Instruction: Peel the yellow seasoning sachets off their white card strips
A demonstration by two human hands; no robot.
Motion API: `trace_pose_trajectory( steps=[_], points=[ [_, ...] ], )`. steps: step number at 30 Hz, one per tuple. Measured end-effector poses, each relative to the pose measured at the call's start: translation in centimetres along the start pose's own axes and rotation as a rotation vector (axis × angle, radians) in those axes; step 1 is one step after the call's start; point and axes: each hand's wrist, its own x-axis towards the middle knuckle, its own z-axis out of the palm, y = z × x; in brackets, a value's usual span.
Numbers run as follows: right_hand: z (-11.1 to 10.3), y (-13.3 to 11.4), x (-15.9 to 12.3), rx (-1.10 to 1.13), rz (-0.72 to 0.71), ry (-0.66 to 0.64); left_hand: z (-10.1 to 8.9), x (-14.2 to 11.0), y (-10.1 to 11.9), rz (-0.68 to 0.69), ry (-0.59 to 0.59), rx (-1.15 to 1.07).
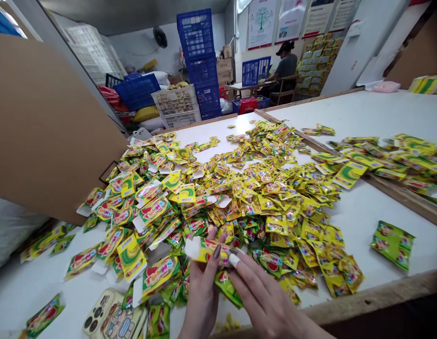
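Note:
My left hand [203, 289] is closed around a small yellow-and-green candy box [209, 251], its white end flap sticking out to the left. The fingers of my right hand [262, 292] press on the right end of the same box. Just below the box, against my right fingers, is a green sachet [228, 286]; I cannot tell whether it is gripped. Around both hands spreads a heap of yellow sachets [274, 188] and green sachets [271, 261]. To the left lie several flat boxes with open flaps, one of them a watermelon-print box [160, 273].
A phone in a cartoon case [114, 316] lies front left. Brown cardboard [49, 127] stands along the left side. A wooden strip [401, 193] divides the white table, with more boxes beyond. Blue crates [200, 61] are stacked behind; a person [287, 68] sits farther back.

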Motion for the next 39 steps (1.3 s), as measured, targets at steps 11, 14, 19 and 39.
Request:
trace_pose_trajectory(
  steps=[11,14,19,39],
  points=[
    [-4.8,3.1,3.4,1.013,0.641,0.108,-0.2,-0.9,0.5,-0.295,-0.233,0.023],
    [-5.1,3.8,4.8,0.990,0.454,-0.010,0.1,-2.1,0.5,-0.313,-0.311,0.166],
    [-6.2,3.7,5.1,0.821,0.390,-0.485,0.0,-2.2,0.8,-0.304,-0.493,0.324],
    [-7.5,2.2,1.2,0.939,0.434,-0.673,-1.4,-2.2,-3.4,-0.320,-0.805,0.267]
  ],
)
